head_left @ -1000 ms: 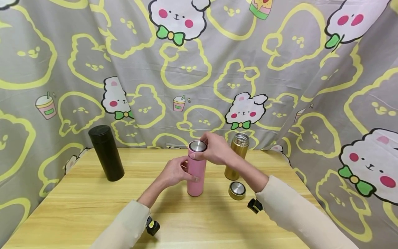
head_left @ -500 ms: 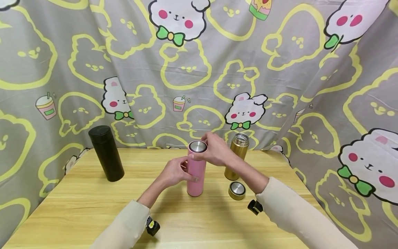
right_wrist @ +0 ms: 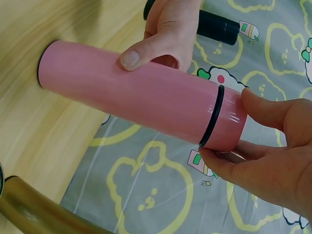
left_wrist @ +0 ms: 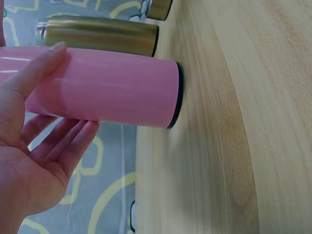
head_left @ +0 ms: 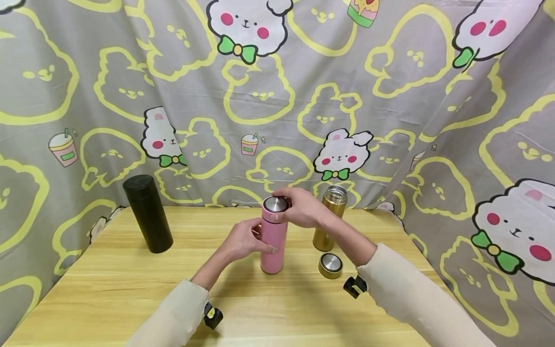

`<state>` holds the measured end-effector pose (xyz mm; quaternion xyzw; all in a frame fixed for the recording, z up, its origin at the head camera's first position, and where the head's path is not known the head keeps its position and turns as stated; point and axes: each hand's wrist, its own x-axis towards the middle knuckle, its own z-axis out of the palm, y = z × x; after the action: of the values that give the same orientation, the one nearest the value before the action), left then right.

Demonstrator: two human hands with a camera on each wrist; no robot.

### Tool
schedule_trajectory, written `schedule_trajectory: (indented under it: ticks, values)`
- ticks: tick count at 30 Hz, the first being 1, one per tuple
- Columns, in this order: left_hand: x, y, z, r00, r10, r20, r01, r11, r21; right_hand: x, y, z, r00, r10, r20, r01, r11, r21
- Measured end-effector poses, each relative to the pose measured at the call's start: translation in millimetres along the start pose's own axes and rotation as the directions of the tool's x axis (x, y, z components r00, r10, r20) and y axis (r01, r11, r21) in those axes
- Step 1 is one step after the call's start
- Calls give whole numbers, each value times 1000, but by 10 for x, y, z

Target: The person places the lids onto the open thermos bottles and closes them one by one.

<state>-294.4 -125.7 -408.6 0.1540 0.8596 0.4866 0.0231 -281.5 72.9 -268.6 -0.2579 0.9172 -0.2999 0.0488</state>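
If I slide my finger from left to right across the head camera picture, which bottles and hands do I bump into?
Black bottle → left hand → pink bottle → right hand → gold bottle.

No text, label, brand, number or sign can be read anywhere

Cream sleeves end beside small black wrist-mounted cameras.
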Motion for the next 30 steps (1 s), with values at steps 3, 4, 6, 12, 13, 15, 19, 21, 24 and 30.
schedule_trajectory:
  ticks: [3, 4, 6, 12, 13, 15, 19, 21, 24, 30]
  values:
    - [-3, 3, -2, 1000, 1, 5, -1, 1000, -1, 3, 14, 12, 1000, 4, -11, -4, 1000, 5]
    - [-4, 6, -4, 1000, 1, 6, -1, 1000, 2, 5, 17, 15, 1000, 6, -11, -6, 1000, 8]
    - [-7, 13, -7, 1000, 3, 9, -3, 1000, 11, 3, 15, 21, 1000, 10, -12, -10, 1000, 10]
    - [-11, 25, -16, 1000, 17, 20, -17, 1000, 23, 0, 0, 26, 1000, 3, -19, -3, 1000, -11]
    - [-12, 25, -16, 1000, 17, 20, -17, 1000, 21, -1, -1, 26, 1000, -1, -20, 0, 1000, -14]
    - [-15, 26, -14, 1000, 16, 17, -17, 1000, 20, -3, 1, 27, 1000, -7, -29, 7, 1000, -20]
    - [-17, 27, -6, 1000, 21, 4, -21, 1000, 23, 1, 19, 50, 996, -19, -83, 16, 999, -36]
    - [-19, 29, -1, 1000, 22, -3, -22, 999, 23, 2, 27, 74, 992, -12, -124, 7, 999, -44]
    - [-20, 32, 6, 1000, 22, -15, -22, 999, 24, -1, 36, 121, 984, 12, -180, -20, 999, -44]
    - [-15, 34, 4, 1000, 27, -16, -26, 999, 32, -9, 56, 171, 973, 22, -228, -31, 999, -36]
